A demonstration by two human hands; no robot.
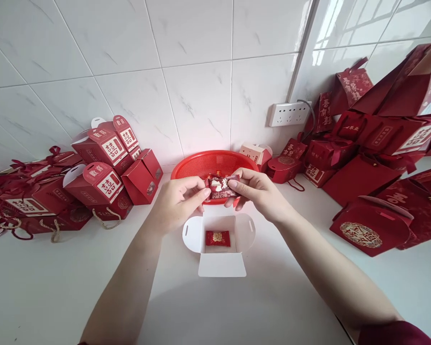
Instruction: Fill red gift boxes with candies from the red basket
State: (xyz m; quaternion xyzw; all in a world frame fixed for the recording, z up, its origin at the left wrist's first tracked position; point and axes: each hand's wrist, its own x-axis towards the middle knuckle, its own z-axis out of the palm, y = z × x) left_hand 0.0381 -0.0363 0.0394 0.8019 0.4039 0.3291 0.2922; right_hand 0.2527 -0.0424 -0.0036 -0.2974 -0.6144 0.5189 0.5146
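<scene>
Between both hands is a dark red wrapped candy packet with white print, held above the table. My left hand pinches its left end between thumb and fingers. At its right end, the thumb and fingers of my right hand are closed on it. Right behind the hands stands a red plastic basket, whose contents are mostly hidden by the hands and the packet. Below the hands sits an open box, white inside, its flaps spread out. A smaller red packet with gold print lies inside it.
Red gift boxes with cord handles and ribbons are piled on the left. More red boxes are stacked on the right. A white power strip with a dark cable is on the tiled wall behind the white table.
</scene>
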